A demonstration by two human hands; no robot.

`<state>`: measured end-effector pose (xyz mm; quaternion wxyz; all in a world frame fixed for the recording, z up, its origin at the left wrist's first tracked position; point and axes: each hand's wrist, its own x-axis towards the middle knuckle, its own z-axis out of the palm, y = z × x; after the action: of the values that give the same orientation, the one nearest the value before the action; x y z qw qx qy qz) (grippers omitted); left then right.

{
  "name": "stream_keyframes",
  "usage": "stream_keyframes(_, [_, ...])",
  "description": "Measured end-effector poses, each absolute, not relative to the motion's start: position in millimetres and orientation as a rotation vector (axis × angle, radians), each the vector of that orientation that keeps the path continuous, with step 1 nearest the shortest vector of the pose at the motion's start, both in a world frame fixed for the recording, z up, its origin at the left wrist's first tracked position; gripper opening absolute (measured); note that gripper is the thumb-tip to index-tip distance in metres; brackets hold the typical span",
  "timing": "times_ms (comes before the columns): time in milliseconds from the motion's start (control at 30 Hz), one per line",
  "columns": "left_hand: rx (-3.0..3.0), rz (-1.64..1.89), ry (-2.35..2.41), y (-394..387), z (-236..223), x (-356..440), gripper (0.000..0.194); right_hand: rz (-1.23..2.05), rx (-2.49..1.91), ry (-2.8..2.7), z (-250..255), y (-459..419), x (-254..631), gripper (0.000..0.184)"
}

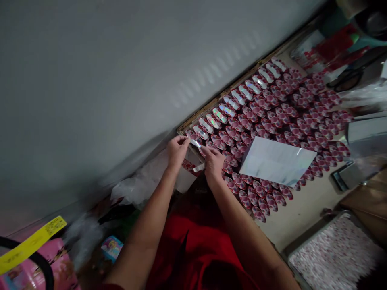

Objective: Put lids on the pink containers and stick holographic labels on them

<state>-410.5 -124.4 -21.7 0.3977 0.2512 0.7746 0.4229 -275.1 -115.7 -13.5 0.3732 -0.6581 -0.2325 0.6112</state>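
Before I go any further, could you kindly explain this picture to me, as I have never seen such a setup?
No machine shows here: a camera worn on a person's head looks forward and down at their bare left hand and right hand, which hold a thin shiny strip between them. On the table lie rows of pink oval shapes; most in the row nearest the wall carry similar shiny bands. A whitish sheet rests over some others.
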Motion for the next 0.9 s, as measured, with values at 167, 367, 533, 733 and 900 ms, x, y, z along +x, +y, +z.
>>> stream_keyframes(167, [0.956,0.924,2.174,-107,-35,-423,0.014,1.319,-1.782,-0.75,-35,-105,-297,0.028])
stream_keyframes(367, [1.116,0.865,2.219,-98,-44,-426,0.012,1.186,-1.909,-0.953,-44,-105,-302,0.029])
stream_keyframes(533, [1.188,0.831,2.221,-96,-45,-428,0.01,1.137,-2.034,-0.982,-41,-103,-306,0.028])
stream_keyframes(733, [1.237,0.862,2.217,-99,-52,-426,0.008,1.104,-2.098,-0.968,-40,-100,-308,0.026])
stream_keyframes(900, [1.229,0.911,2.204,-101,-57,-427,0.009,1.065,-2.088,-0.967,-41,-102,-311,0.029])
